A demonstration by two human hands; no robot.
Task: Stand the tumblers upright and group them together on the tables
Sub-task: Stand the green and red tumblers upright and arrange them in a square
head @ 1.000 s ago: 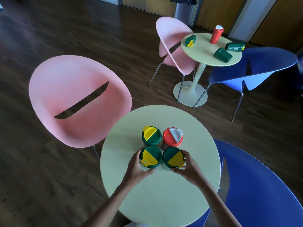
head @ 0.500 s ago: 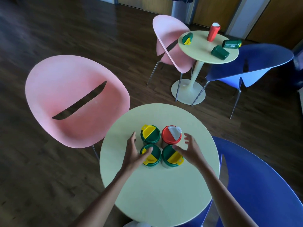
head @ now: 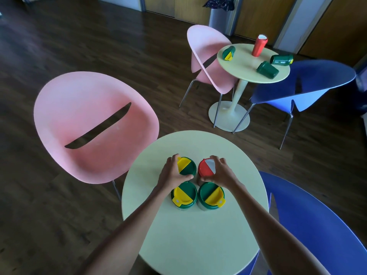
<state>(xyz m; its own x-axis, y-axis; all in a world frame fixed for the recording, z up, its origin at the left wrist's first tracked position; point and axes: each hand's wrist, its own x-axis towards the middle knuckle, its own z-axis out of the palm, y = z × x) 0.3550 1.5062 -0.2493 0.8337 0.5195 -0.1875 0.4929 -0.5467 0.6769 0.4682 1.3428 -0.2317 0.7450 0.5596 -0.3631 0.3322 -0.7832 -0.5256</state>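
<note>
Several tumblers stand upright in a tight square on the near round table (head: 198,235). My left hand (head: 170,173) wraps the far-left green tumbler (head: 186,166) with its yellow-and-green lid. My right hand (head: 220,171) grips the red tumbler (head: 204,167) with a white flap. The two near green tumblers (head: 184,195) (head: 211,195) stand free. On the far round table (head: 246,64) a red tumbler (head: 259,45) stands upright, and three green tumblers (head: 228,53) (head: 267,69) (head: 281,60) lie on their sides.
A pink chair (head: 93,126) stands left of the near table and a blue chair (head: 317,225) at its right. Another pink chair (head: 208,58) and blue chair (head: 305,84) flank the far table. A bin (head: 218,14) stands by the back wall on dark wood floor.
Both hands let go of the two near green tumblers, lifted with fingers apart, then moved forward and closed on the two far tumblers.
</note>
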